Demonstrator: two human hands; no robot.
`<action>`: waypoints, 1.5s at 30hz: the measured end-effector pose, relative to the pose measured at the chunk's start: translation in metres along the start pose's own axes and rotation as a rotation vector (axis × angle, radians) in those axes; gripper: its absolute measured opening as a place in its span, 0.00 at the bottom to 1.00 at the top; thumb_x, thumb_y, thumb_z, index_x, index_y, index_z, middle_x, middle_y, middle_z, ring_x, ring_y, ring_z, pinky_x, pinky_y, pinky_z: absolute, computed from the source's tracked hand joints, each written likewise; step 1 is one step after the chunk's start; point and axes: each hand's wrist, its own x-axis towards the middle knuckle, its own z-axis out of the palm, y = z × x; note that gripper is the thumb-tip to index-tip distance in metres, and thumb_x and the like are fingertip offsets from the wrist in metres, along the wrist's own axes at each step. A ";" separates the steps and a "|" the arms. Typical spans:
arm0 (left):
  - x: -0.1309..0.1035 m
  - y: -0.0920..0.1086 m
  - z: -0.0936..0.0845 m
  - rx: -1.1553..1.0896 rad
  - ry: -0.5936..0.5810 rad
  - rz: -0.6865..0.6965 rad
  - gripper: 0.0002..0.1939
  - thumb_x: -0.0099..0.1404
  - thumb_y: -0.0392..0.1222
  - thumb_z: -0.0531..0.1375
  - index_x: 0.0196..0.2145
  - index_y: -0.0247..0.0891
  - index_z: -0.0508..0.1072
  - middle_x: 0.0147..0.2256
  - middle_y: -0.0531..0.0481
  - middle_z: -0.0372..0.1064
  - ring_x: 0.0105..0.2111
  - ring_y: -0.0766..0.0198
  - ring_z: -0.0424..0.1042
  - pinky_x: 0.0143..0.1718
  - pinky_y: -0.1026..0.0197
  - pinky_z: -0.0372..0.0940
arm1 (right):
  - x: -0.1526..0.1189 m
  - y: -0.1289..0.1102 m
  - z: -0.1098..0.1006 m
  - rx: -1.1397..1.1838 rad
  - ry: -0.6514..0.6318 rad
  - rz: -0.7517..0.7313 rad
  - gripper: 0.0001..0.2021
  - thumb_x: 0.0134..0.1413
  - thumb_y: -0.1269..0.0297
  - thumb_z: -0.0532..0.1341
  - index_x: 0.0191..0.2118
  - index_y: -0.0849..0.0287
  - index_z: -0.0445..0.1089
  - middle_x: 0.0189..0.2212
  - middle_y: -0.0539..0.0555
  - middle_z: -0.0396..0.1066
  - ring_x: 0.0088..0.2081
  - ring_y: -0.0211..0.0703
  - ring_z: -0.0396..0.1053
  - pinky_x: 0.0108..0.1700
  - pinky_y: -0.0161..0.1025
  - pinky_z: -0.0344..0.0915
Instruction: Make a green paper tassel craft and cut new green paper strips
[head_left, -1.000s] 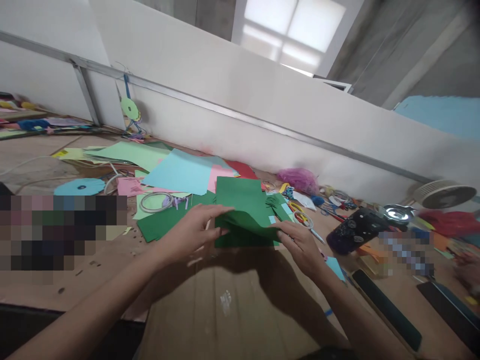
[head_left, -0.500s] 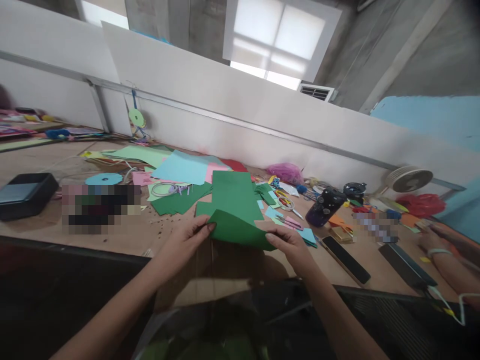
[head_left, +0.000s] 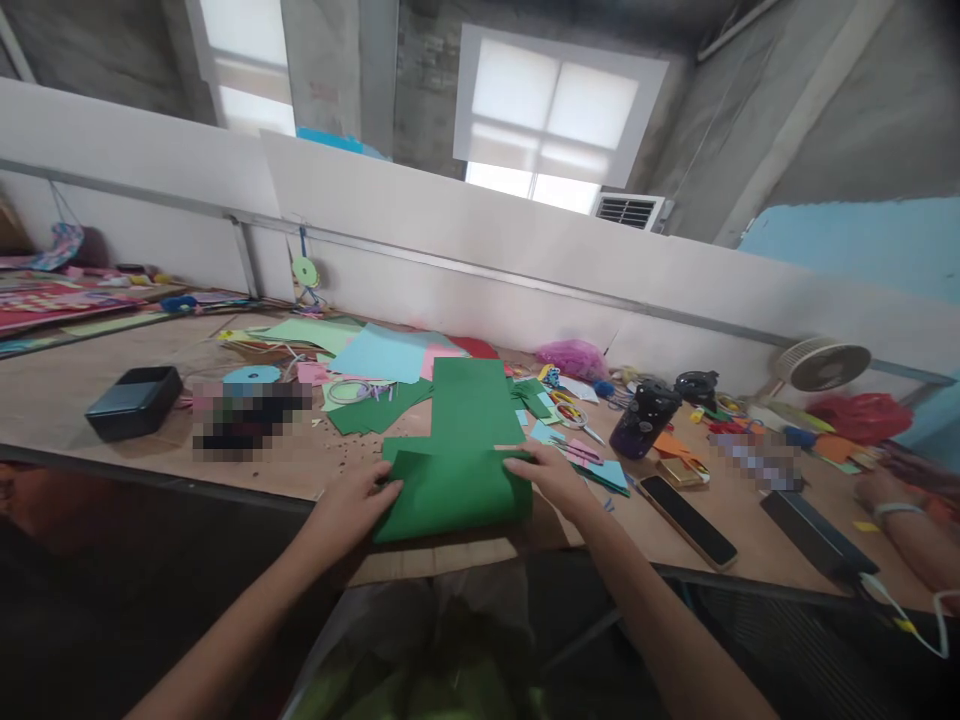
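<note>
A green paper sheet [head_left: 454,490] curves over at the table's front edge, its near part bent into a loose roll. My left hand [head_left: 364,497] pinches its left side, and my right hand [head_left: 544,472] has hold of its upper right corner. Behind it a green paper strip [head_left: 469,395] lies pointing away from me. Green paper scraps [head_left: 379,408] lie to the left of the strip, with more green pieces [head_left: 532,397] to its right.
On the right are scissors [head_left: 574,412], a dark bottle [head_left: 645,418], a phone [head_left: 688,520], a black power bank [head_left: 817,535], a fan [head_left: 823,366] and another person's hand [head_left: 892,495]. A black box [head_left: 135,402] stands left; blue paper [head_left: 382,355] lies behind.
Both hands have brought the green sheet down and nearer the table edge, and its near part now curls under. The head view has shifted, so the surroundings appear lower.
</note>
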 end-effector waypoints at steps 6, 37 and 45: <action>0.030 -0.007 0.000 0.337 -0.021 0.056 0.11 0.63 0.45 0.51 0.24 0.41 0.62 0.32 0.45 0.67 0.36 0.54 0.68 0.36 0.56 0.59 | 0.069 0.027 0.015 -0.171 0.059 0.111 0.05 0.37 0.63 0.69 0.20 0.56 0.73 0.19 0.48 0.70 0.28 0.42 0.66 0.30 0.35 0.56; 0.074 0.106 0.002 0.186 -0.036 0.286 0.15 0.69 0.45 0.52 0.39 0.41 0.79 0.35 0.48 0.78 0.38 0.55 0.74 0.37 0.61 0.60 | 0.006 -0.018 0.004 0.282 0.385 -0.204 0.09 0.50 0.58 0.65 0.34 0.57 0.70 0.29 0.49 0.68 0.31 0.41 0.64 0.35 0.37 0.61; 0.067 0.122 0.004 0.163 -0.113 0.329 0.19 0.71 0.46 0.49 0.35 0.40 0.78 0.33 0.48 0.77 0.34 0.56 0.73 0.31 0.62 0.55 | -0.001 -0.030 0.010 0.072 0.507 -0.340 0.04 0.52 0.63 0.63 0.31 0.57 0.72 0.34 0.53 0.72 0.41 0.46 0.69 0.43 0.40 0.64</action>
